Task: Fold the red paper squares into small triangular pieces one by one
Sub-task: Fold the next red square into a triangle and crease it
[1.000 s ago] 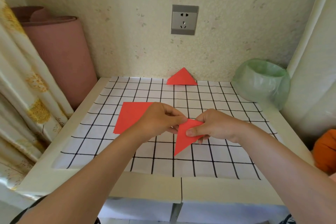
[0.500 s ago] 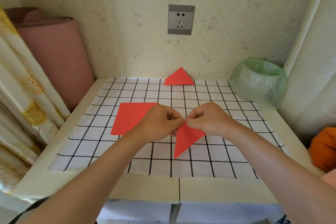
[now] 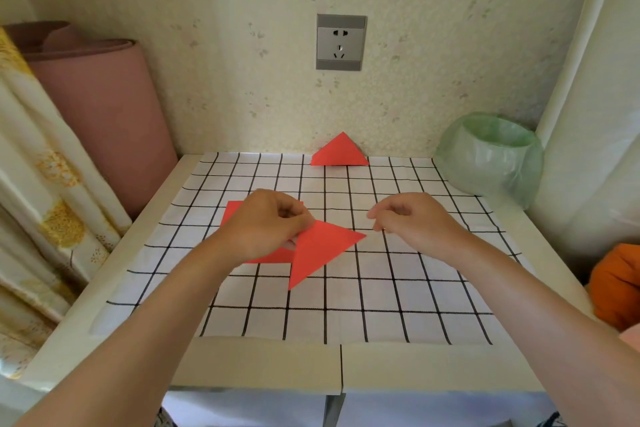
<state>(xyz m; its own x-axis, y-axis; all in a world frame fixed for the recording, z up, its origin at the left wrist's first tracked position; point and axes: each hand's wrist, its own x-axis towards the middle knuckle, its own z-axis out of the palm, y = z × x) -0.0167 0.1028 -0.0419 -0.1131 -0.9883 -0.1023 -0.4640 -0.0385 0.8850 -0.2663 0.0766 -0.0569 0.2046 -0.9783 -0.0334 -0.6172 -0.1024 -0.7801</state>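
My left hand (image 3: 266,224) pinches the upper corner of a red folded paper triangle (image 3: 320,248), holding it a little above the checked mat (image 3: 381,305). Just to the right, my right hand (image 3: 412,222) hovers with curled fingers and holds nothing; it is close to the triangle's right tip but apart from it. Flat red paper squares (image 3: 232,213) lie on the mat under my left hand, mostly hidden by it. A finished red triangle (image 3: 339,151) leans against the wall at the back of the mat.
A green plastic-lined bin (image 3: 491,156) stands at the back right corner. A pink rolled mat (image 3: 104,107) and a flowered curtain (image 3: 41,191) close off the left side. An orange object (image 3: 616,284) sits off the right edge. A wall socket (image 3: 341,42) is above.
My right hand has let go of the triangle and drawn away to the right. The left hand keeps hold, and the triangle has swung so one tip points right.
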